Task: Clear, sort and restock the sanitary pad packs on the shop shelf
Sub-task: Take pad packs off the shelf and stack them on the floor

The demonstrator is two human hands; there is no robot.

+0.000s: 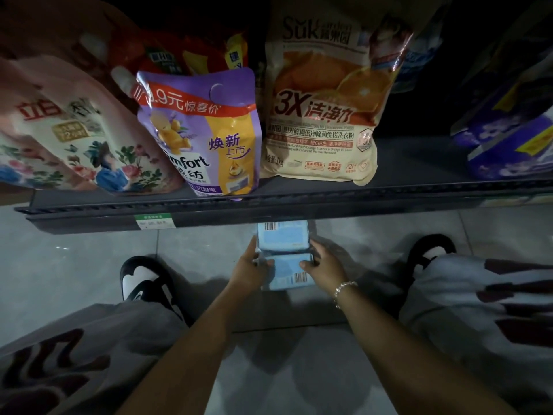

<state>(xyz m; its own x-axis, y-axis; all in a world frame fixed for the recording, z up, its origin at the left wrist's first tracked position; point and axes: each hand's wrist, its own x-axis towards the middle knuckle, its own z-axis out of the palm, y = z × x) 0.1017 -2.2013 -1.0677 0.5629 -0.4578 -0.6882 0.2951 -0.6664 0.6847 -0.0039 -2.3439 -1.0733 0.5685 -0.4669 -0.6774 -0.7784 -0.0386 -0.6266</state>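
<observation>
Two light-blue sanitary pad packs with barcodes lie end to end low over the grey tiled floor, below the shelf edge: a far pack [282,236] and a near pack [288,272]. My left hand [250,265] grips their left side where they meet. On the right side my right hand [323,263], with a bead bracelet at the wrist, holds them, its thumb on the near pack. The far pack's top end is partly under the dark shelf [299,199].
The shelf carries a floral pink pouch [74,139], a purple Comfort softener pouch [203,136], an orange washing-powder bag [323,109] and blue-purple packs [508,139] at the right. A price tag [155,221] sits on the shelf rail. My knees and black-and-white shoes [146,280] flank the packs.
</observation>
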